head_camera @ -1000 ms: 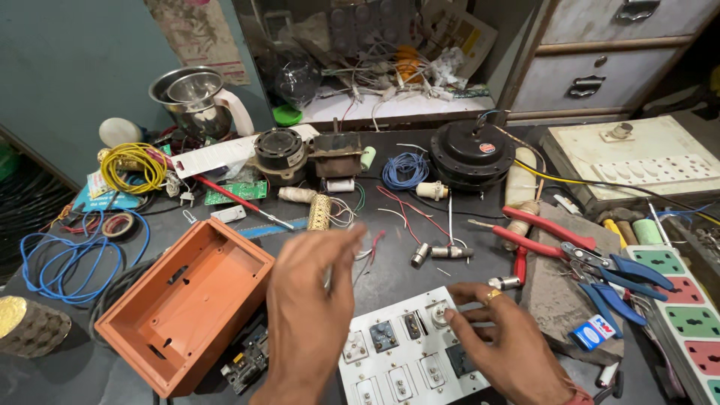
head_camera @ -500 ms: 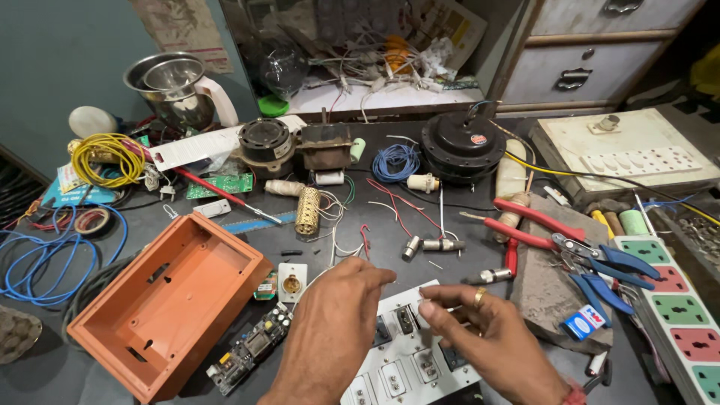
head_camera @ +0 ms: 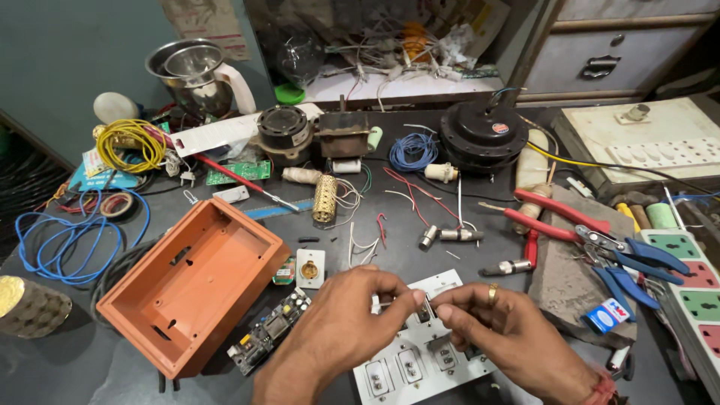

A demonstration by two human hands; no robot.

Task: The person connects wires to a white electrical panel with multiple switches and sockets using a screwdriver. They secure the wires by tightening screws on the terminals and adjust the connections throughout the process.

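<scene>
Open box (head_camera: 191,289) lies left of switch plate (head_camera: 420,352); pliers (head_camera: 559,221) right.

White switch plate (head_camera: 420,358), flat on table, small part (head_camera: 424,307) pinched above it.

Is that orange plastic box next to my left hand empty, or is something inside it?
Empty. The orange box lies open side up, and only its bare floor and walls with slots show inside.

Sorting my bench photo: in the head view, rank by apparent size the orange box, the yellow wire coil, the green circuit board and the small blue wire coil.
1. orange box
2. yellow wire coil
3. green circuit board and small blue wire coil: look alike, unranked
</scene>
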